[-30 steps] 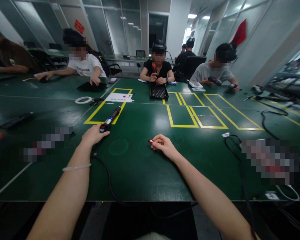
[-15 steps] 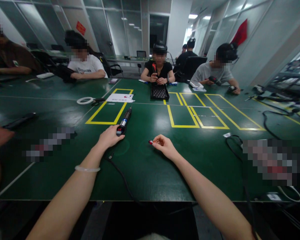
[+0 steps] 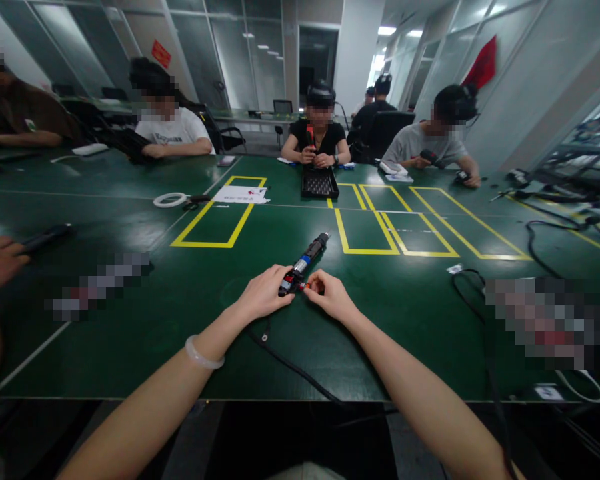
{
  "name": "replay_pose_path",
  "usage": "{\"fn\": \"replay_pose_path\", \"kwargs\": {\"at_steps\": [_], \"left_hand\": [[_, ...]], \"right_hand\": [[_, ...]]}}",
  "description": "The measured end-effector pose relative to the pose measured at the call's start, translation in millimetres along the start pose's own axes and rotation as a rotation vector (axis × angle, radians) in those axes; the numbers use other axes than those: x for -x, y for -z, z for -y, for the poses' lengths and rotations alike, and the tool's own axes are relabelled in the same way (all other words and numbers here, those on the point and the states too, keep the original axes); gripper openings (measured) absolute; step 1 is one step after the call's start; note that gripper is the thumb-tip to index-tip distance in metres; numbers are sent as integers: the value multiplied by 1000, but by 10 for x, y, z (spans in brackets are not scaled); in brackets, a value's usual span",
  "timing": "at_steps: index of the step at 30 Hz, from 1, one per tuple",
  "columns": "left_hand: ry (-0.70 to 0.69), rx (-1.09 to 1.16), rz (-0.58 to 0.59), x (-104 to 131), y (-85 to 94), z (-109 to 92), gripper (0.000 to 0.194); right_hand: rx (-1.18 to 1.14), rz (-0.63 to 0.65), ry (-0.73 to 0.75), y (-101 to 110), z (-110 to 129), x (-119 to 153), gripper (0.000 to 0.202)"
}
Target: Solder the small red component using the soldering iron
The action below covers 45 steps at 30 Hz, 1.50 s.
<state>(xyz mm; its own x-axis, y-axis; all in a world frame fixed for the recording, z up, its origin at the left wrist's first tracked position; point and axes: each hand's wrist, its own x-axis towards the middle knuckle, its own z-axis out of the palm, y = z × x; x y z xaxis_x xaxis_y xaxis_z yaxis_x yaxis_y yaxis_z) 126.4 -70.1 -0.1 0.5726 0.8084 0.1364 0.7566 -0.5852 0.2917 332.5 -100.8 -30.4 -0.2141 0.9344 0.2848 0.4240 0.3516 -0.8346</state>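
Head view: left fingers (image 3: 276, 272) wrap the tool (image 3: 303, 263). Right fingers (image 3: 316, 295), beside them, pinch a red piece (image 3: 302, 287); best brace both.

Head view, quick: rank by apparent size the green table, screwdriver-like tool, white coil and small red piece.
1. Green table
2. Screwdriver-like tool
3. White coil; it lies farther from the camera, so its true size against the tool is unsure
4. Small red piece, partly hidden
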Motion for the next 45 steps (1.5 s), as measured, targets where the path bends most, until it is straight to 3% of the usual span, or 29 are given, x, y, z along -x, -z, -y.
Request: {"fn": "replay_pose_path", "kwargs": {"at_steps": [6,18,24,29,33,37,45], "left_hand": [[-70,37,13,12,-37,-86,61],[-103,-34,-34,28,-57,-176,61],[-5,-173,-86,-26,-101,-316,48],[7,-214,-78,-78,-102,-267,46],[11,-184,-63,-92,-67,-122,47],[56,-168,-52,-112,3,155,51],[362,-231,-24,-80,300,1099,60]], "right_hand": [[203,1,48,-28,-43,-1,12],[264,30,189,-12,6,14,3],[124,24,131,0,0,12,14],[-21,-18,68,29,-48,4,19],[-88,-12,32,67,-56,7,19],[-90,-5,17,94,-64,6,20],[-64,5,18,106,-95,2,22]]}}
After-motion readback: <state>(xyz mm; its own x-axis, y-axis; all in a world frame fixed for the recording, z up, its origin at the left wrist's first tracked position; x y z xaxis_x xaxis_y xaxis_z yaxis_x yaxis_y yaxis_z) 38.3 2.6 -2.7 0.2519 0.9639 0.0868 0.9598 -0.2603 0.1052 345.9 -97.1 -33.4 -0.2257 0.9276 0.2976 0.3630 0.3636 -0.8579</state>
